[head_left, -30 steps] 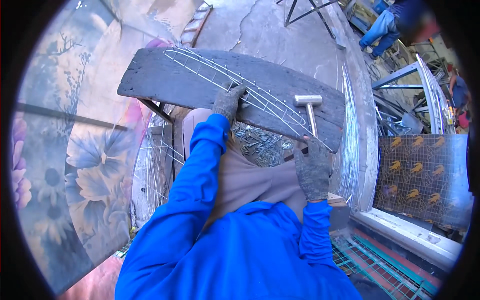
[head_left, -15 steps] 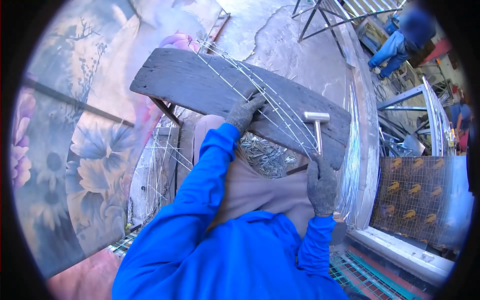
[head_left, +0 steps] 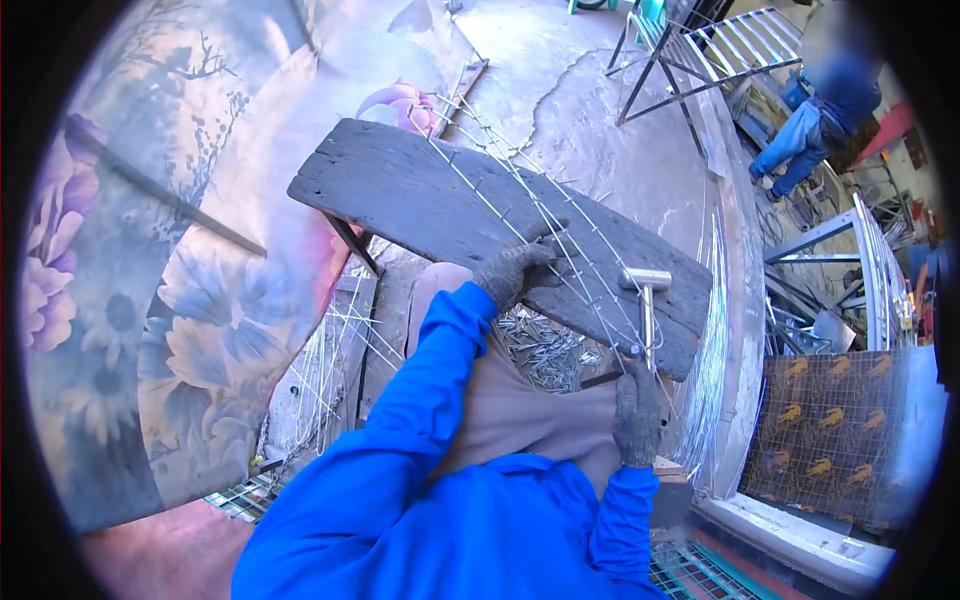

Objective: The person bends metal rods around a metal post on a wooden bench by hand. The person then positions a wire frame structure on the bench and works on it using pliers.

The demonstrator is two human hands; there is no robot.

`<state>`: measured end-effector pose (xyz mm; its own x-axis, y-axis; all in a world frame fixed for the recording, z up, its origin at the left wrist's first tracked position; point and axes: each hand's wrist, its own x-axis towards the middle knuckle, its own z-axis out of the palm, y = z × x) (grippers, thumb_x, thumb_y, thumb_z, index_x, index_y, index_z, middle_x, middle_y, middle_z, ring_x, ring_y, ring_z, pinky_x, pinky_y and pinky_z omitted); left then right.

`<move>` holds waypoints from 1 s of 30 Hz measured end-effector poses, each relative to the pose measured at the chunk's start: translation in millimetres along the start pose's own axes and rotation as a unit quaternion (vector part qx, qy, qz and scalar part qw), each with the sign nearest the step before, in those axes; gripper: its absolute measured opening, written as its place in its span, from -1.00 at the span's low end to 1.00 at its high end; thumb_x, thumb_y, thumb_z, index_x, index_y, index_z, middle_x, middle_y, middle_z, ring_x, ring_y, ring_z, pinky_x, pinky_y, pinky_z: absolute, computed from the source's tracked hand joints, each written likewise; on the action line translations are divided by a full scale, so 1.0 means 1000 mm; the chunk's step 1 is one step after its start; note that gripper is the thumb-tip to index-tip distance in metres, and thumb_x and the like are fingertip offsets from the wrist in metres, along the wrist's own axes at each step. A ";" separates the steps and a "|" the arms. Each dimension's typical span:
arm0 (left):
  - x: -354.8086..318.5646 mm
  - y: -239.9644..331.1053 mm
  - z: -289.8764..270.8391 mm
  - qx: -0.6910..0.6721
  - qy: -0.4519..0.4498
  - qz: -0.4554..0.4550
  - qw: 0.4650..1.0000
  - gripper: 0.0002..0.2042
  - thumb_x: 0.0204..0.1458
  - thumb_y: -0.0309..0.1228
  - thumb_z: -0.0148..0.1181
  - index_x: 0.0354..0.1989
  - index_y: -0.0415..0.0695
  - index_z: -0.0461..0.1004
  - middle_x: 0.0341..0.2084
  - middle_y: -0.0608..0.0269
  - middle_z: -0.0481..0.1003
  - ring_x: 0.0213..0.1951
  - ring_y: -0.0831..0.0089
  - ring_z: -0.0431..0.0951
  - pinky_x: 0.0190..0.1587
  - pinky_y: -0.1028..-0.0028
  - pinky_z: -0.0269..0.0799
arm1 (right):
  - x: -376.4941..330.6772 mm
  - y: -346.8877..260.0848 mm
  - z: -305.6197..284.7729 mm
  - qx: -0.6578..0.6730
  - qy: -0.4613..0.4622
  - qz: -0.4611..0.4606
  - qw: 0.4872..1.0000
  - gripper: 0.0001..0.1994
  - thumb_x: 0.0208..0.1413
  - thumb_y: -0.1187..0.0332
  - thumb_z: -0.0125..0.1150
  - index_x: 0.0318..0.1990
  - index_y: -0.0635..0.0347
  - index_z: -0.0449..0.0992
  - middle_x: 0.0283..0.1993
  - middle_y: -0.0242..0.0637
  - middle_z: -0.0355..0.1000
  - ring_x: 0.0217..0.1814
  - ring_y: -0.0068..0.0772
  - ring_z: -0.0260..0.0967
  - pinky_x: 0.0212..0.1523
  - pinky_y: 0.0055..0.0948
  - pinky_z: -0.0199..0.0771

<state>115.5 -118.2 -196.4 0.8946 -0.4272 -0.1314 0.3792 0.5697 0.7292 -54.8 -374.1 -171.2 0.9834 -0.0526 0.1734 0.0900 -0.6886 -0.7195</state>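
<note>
Flowered cloth: large, purple and blue blooms, fills the left side
Loose wire rods: pale bundle low at the cloth's right edge, under the board's near left corner
Wooden board: dark, weathered, slants from far left to near right
Wire grid: thin rods lying along the board's top
Left hand: grey glove, pressed down on the wire grid at the board's near edge, fingers curled on a rod
Nails: grey heap just below the board, between both hands
Hammer: metal head resting on the board, handle running near
Right hand: grey glove, closed round the hammer handle's near end
Patterned mesh panel: orange motifs, far right
</note>
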 end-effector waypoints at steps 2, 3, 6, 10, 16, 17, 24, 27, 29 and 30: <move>0.000 0.002 0.000 -0.001 -0.006 -0.001 1.000 -0.34 0.02 -0.45 0.11 0.38 -0.16 0.12 0.01 -0.03 0.48 -0.16 0.37 0.58 -0.11 0.45 0.56 | -0.001 0.002 0.000 0.025 -0.014 0.024 0.999 -0.73 0.25 0.42 -0.01 0.02 0.33 0.49 -0.01 0.02 0.50 0.10 -0.02 0.44 0.14 -0.21 0.37; 0.000 0.002 0.000 -0.005 -0.017 -0.001 1.000 -0.34 0.02 -0.46 0.11 0.37 -0.16 0.12 0.01 -0.04 0.48 -0.16 0.37 0.58 -0.12 0.45 0.56 | -0.001 0.002 -0.001 0.057 -0.018 0.039 0.997 -0.73 0.24 0.44 -0.01 0.02 0.32 0.49 0.00 0.01 0.49 0.12 -0.03 0.42 0.15 -0.22 0.36; 0.000 0.003 0.001 -0.015 -0.014 0.002 1.000 -0.36 0.06 -0.48 0.08 0.38 -0.12 0.12 0.01 0.00 0.49 -0.26 0.46 0.58 -0.23 0.53 0.56 | 0.000 0.004 0.000 0.040 -0.019 0.046 0.998 -0.74 0.24 0.47 -0.02 0.02 0.31 0.50 0.02 0.00 0.48 0.14 -0.05 0.40 0.18 -0.25 0.34; -0.002 0.004 0.004 -0.026 -0.004 0.021 0.999 -0.41 0.15 -0.43 0.08 0.38 -0.14 0.10 -0.04 0.03 0.52 -0.31 0.49 0.59 -0.41 0.62 0.48 | 0.002 0.008 -0.003 0.036 -0.025 0.048 0.998 -0.75 0.24 0.48 -0.02 0.01 0.31 0.50 0.02 0.00 0.48 0.12 -0.03 0.41 0.17 -0.22 0.34; -0.002 0.008 0.005 -0.074 0.020 0.025 0.997 -0.42 0.18 -0.39 0.08 0.38 -0.12 0.10 -0.12 0.14 0.56 -0.36 0.55 0.58 -0.54 0.67 0.30 | 0.002 0.012 -0.015 -0.051 -0.012 0.009 0.999 -0.76 0.27 0.43 0.00 0.02 0.29 0.48 0.03 -0.02 0.46 0.15 -0.04 0.37 0.22 -0.17 0.29; -0.002 0.008 0.005 -0.072 0.029 0.025 0.997 -0.42 0.18 -0.39 0.08 0.38 -0.12 0.10 -0.12 0.14 0.56 -0.36 0.55 0.58 -0.54 0.67 0.30 | 0.002 0.013 -0.015 -0.036 -0.015 0.028 0.999 -0.75 0.27 0.42 0.00 0.03 0.28 0.48 0.03 -0.02 0.46 0.16 -0.04 0.36 0.22 -0.17 0.29; -0.002 0.007 0.004 -0.090 0.048 0.035 0.994 -0.47 0.15 -0.40 0.11 0.30 -0.17 0.17 -0.06 0.02 0.54 -0.36 0.47 0.62 -0.49 0.60 0.44 | -0.003 0.019 -0.009 0.011 -0.015 0.039 0.999 -0.77 0.25 0.37 0.05 -0.04 0.26 0.53 -0.29 -0.21 0.44 -0.27 -0.39 0.38 -0.20 -0.36 0.39; -0.004 0.008 0.005 -0.086 0.056 0.035 0.994 -0.49 0.15 -0.40 0.09 0.28 -0.17 0.18 -0.05 -0.02 0.54 -0.36 0.43 0.63 -0.49 0.59 0.46 | -0.007 0.019 -0.013 0.121 -0.073 0.134 0.981 -0.73 0.28 0.37 0.01 0.05 0.27 0.46 -0.19 -0.20 0.44 -0.22 -0.35 0.38 -0.15 -0.33 0.40; -0.005 0.008 0.006 -0.083 0.058 0.033 0.994 -0.49 0.15 -0.41 0.09 0.29 -0.17 0.18 -0.05 -0.03 0.53 -0.36 0.42 0.63 -0.49 0.58 0.46 | -0.009 0.019 -0.017 0.153 -0.087 0.147 0.973 -0.73 0.28 0.36 0.02 0.05 0.27 0.46 -0.27 -0.30 0.39 -0.30 -0.48 0.30 -0.26 -0.42 0.34; -0.006 0.008 0.006 -0.085 0.055 0.034 0.994 -0.50 0.15 -0.40 0.09 0.28 -0.16 0.19 -0.05 -0.02 0.53 -0.35 0.42 0.63 -0.49 0.58 0.46 | -0.010 0.018 -0.018 0.185 -0.101 0.161 0.964 -0.73 0.28 0.35 0.03 0.05 0.27 0.46 -0.35 -0.41 0.34 -0.39 -0.62 0.21 -0.38 -0.52 0.28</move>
<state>111.6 -115.2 -186.1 0.9364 -0.3092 -0.1659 0.3432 0.7084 0.6167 -65.9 -399.5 -173.9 0.9769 -0.0531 -0.2071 -0.2124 -0.3524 -0.9115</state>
